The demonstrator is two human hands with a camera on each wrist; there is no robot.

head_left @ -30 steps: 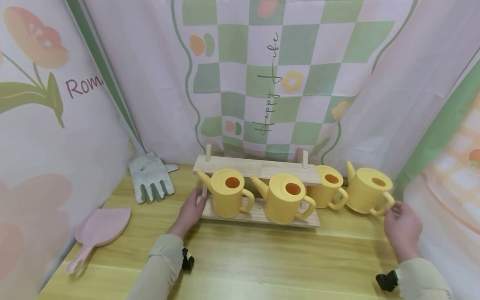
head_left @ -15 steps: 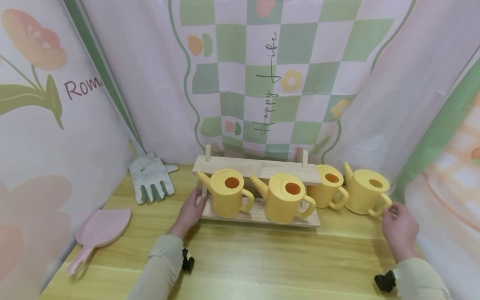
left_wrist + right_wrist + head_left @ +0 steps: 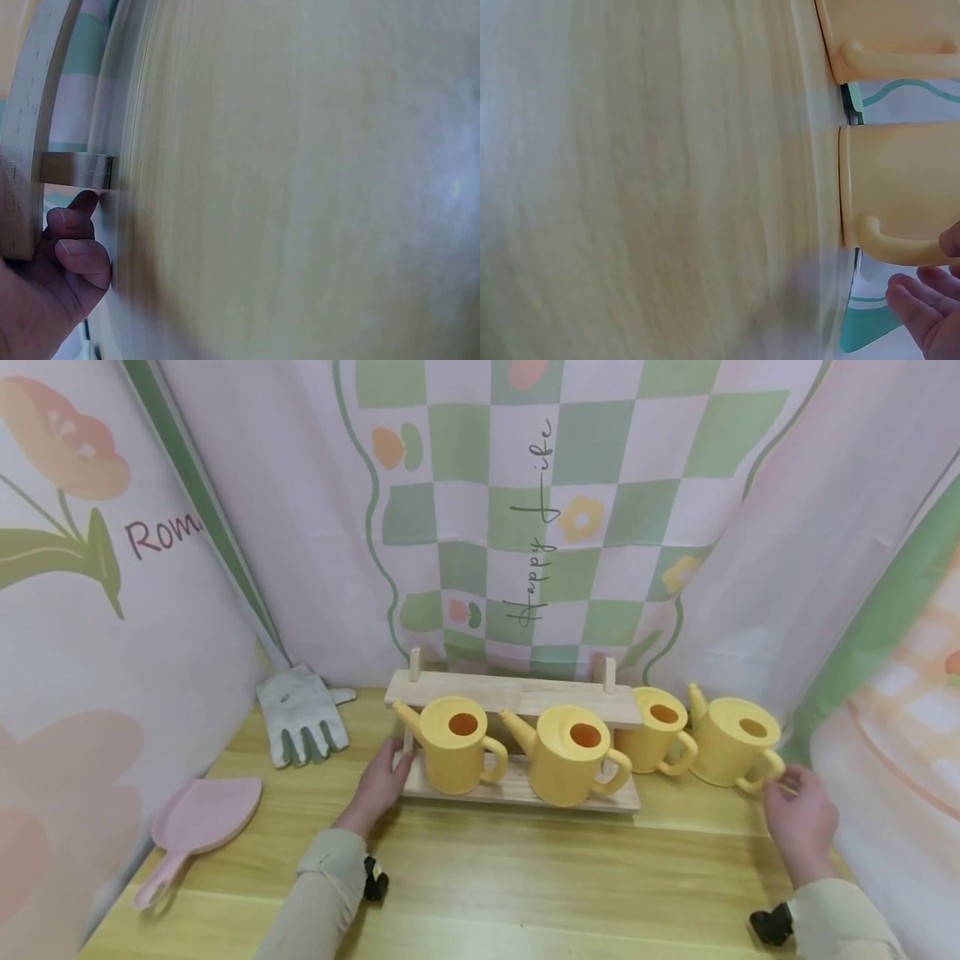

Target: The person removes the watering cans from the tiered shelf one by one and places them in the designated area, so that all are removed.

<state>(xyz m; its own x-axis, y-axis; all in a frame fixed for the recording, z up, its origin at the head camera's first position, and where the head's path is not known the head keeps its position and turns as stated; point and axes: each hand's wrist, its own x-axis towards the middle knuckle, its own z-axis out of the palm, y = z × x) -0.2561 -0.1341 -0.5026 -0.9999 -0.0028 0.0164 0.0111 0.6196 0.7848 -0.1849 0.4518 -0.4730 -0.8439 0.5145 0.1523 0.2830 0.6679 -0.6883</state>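
Observation:
My left hand (image 3: pixel 381 783) grips the left end of a small two-tier wooden shelf (image 3: pixel 517 695); in the left wrist view its fingers (image 3: pixel 81 259) curl beneath the lower board (image 3: pixel 21 150). Two yellow watering cans, one on the left (image 3: pixel 452 764) and one on the right (image 3: pixel 558 772), stand upright on the lower tier, spouts to the left. A third watering can (image 3: pixel 637 752) stands on the table, partly behind the shelf's right end. At far right, my right hand (image 3: pixel 802 814) pinches the handle of a fourth watering can (image 3: pixel 723 752), whose base sits at the tabletop (image 3: pixel 705 187).
A grey-white work glove (image 3: pixel 300 710) lies at the back left of the wooden table (image 3: pixel 525 877). Nearer on that side is a pink dustpan (image 3: pixel 198 818). Printed curtains (image 3: pixel 300 485) enclose the back and both sides.
My right hand and the far-right watering can have shifted slightly left, closer to the can beside it. The left hand and the shelf stay where they were.

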